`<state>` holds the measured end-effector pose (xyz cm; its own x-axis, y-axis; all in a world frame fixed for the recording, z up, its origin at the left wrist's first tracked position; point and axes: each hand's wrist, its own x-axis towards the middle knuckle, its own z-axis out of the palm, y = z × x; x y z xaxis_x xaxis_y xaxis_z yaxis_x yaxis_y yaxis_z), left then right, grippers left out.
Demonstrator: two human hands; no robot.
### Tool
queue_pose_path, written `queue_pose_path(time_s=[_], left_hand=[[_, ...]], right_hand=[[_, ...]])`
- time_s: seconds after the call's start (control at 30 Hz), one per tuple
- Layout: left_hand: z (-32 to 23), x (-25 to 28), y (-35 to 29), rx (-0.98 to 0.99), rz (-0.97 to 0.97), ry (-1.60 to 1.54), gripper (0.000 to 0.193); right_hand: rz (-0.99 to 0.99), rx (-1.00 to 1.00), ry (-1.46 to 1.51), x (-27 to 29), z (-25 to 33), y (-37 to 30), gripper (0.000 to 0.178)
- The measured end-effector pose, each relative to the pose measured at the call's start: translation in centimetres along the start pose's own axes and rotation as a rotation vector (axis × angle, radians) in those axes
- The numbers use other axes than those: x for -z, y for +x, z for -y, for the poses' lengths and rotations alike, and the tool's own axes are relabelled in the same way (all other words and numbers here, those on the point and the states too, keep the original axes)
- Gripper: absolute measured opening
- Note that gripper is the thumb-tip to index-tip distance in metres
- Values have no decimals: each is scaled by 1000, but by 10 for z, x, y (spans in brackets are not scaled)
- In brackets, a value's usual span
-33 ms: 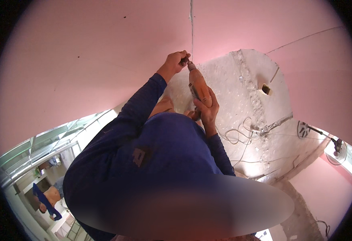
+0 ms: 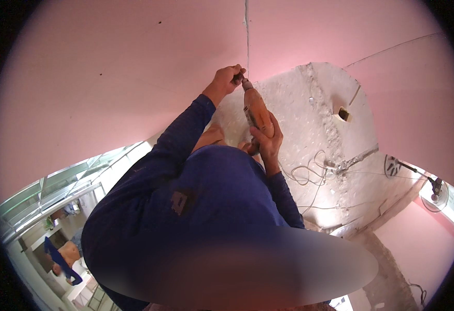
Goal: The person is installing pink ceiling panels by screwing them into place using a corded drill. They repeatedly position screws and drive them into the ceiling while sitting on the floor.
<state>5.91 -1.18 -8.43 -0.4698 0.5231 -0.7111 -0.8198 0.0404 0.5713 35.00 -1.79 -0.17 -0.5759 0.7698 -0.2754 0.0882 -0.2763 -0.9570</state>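
My right hand (image 2: 270,142) is wrapped round the body of an orange power drill (image 2: 258,111), its nose angled up toward the pink wall panels (image 2: 133,57). At the drill's front end is the chuck (image 2: 246,84). Just beyond it my left hand (image 2: 228,79) has its fingers closed on a small dark piece (image 2: 238,79) beside the chuck; its kind is too small to make out. Both hands are near the foot of the vertical seam (image 2: 247,41) between two panels. The drill's lower end is partly hidden behind my right hand.
A pale cable (image 2: 310,181) loops over the rough whitish floor (image 2: 289,119) to my right. A standing fan (image 2: 434,194) with a round base (image 2: 392,166) is farther right. A square box with a dark opening (image 2: 342,114) sits nearby. Another person (image 2: 66,259) is at the lower left.
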Motion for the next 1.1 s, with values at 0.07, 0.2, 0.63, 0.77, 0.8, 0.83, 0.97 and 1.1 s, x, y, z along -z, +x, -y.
queue_pose_path(time_s=[0.07,0.2,0.63,0.77,0.8,0.83,0.97,1.1], left_hand=[[-2,-3,6,-38,-6,-22,16],[-3,-2,20,-2,-25,34,19],[-2,24,72,36,89,154,22],[-6,22,81,24,91,219,17],[-7,21,84,22,117,218,15],[-8,21,86,23,120,220,13],[-17,27,98,11,113,240,13],[-28,34,109,14,116,268,16]], right_hand=[[0,16,-6,-2,-2,11,74],[-16,3,-15,-5,-6,20,75],[-170,-157,146,-39,-44,30,69],[-220,-118,259,-56,-63,35,65],[-226,-115,294,-58,-66,36,65],[-236,-122,327,-62,-69,37,65],[-215,-112,332,-70,-69,46,65],[-223,-169,434,-80,-62,49,66]])
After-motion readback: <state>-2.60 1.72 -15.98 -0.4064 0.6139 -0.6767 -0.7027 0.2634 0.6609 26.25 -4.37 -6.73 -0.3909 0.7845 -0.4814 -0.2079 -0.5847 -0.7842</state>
